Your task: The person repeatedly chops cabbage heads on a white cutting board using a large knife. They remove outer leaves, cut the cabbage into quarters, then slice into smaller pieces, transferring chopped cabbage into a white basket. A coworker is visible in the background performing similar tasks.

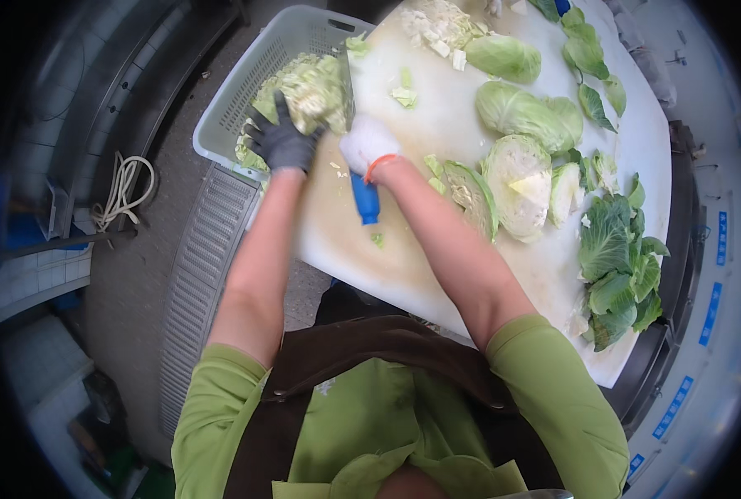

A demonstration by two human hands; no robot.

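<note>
My left hand [281, 142], in a dark glove, spreads its fingers against a blurred heap of cut cabbage [311, 90] at the table's left edge. The heap lies over and in a pale plastic basket [221, 118] with slotted walls. In a white glove, my right hand [368, 143] grips a knife by its blue handle [365, 201]. The knife's blade [348, 87] points away from me, beside the heap. Right of that hand, cabbage halves [520, 187] and a cut cabbage piece [470, 193] rest on the white cutting board [408, 262].
Whole-looking cabbage pieces [501, 59] lie farther back. Loose green outer leaves [617, 262] are piled at the right edge. A metal floor grate [199, 249] runs below the basket. A coiled pale hose [124, 190] hangs at left. Part of another hand [494, 7] shows at the top edge.
</note>
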